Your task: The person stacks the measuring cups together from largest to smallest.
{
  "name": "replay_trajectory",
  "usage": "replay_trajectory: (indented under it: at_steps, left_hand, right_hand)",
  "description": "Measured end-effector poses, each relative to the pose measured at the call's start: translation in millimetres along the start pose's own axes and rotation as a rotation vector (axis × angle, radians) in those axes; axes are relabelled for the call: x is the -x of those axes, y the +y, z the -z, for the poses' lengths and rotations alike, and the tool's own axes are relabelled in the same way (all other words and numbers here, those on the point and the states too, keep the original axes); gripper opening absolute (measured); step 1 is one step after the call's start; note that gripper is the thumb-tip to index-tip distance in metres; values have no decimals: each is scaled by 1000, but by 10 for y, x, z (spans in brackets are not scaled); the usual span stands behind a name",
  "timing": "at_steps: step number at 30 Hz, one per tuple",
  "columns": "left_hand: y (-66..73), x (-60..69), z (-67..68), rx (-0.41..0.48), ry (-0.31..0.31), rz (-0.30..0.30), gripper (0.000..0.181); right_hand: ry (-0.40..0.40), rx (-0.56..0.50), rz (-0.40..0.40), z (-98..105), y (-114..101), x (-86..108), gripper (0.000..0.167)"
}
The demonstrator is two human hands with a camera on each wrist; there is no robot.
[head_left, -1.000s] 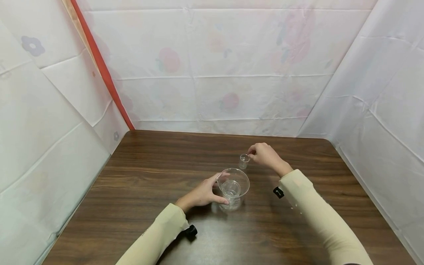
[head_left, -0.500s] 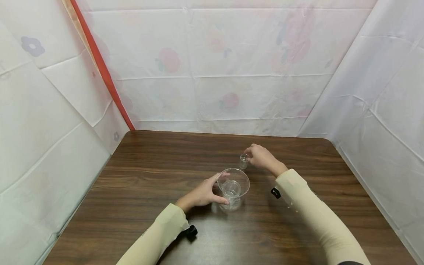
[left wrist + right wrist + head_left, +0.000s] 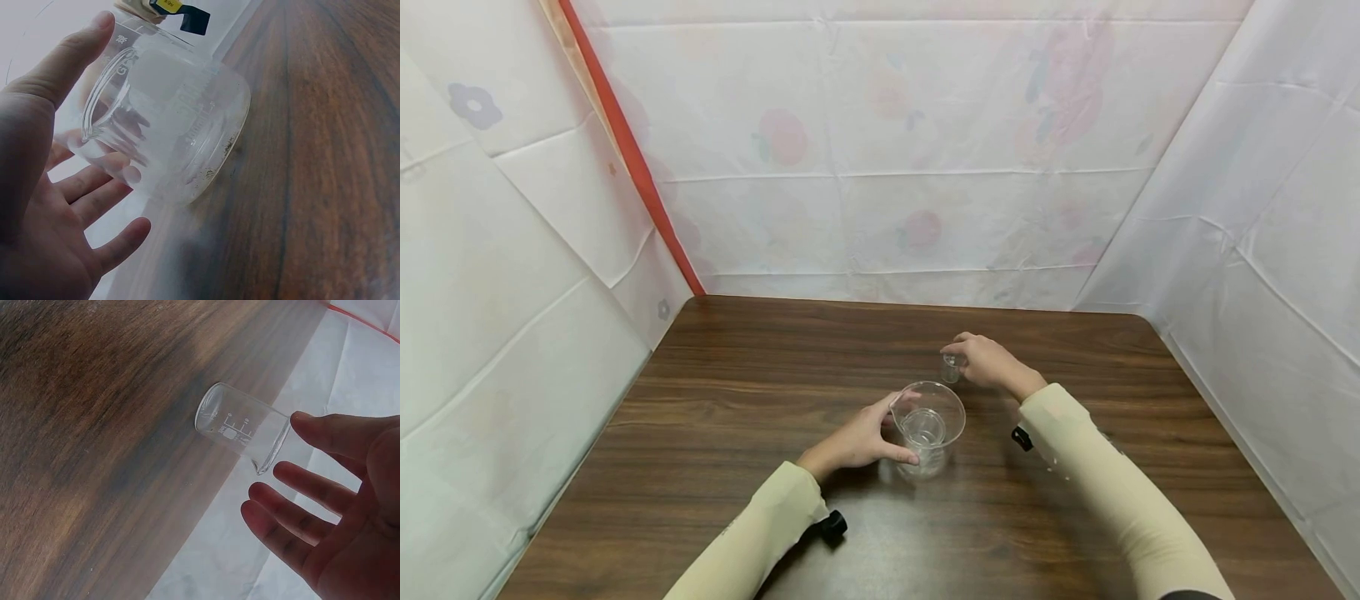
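A large clear beaker (image 3: 951,417) stands upright on the table, with a smaller glass beaker (image 3: 165,94) nested inside it. My left hand (image 3: 861,435) holds the large beaker from the left, thumb at the near side and fingers round the far side. Beyond it, a small beaker (image 3: 951,372) with printed marks stands on the wood. My right hand (image 3: 992,362) is at its top; in the right wrist view the thumb of this hand (image 3: 337,494) meets the rim of the small beaker (image 3: 234,422), while the other visible fingers are spread beside the spout.
The brown wooden table (image 3: 737,375) is enclosed by white patterned sheets (image 3: 850,208) at the back and sides. A red strip (image 3: 632,154) runs down the back left corner. Black devices are on both wrists, the left one (image 3: 832,527) low over the table.
My right hand has moved left, from beside the small beaker to over its rim. The left hand and the large beaker have stayed in place.
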State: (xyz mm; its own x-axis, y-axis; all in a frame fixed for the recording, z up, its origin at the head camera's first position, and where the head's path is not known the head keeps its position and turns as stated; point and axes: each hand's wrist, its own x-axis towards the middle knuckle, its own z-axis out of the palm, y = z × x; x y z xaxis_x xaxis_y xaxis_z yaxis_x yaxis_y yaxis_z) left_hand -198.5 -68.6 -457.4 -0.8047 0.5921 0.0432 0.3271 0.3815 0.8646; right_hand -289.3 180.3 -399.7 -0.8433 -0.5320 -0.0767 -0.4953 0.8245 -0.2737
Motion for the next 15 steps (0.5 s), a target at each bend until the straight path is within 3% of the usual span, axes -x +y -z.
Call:
replay_trajectory:
  at_steps: [15]
  left_hand:
    - [-34,-10,-12,4,0,-11,86]
  right_hand:
    - [14,-5,-2,-30,-7,-32,43]
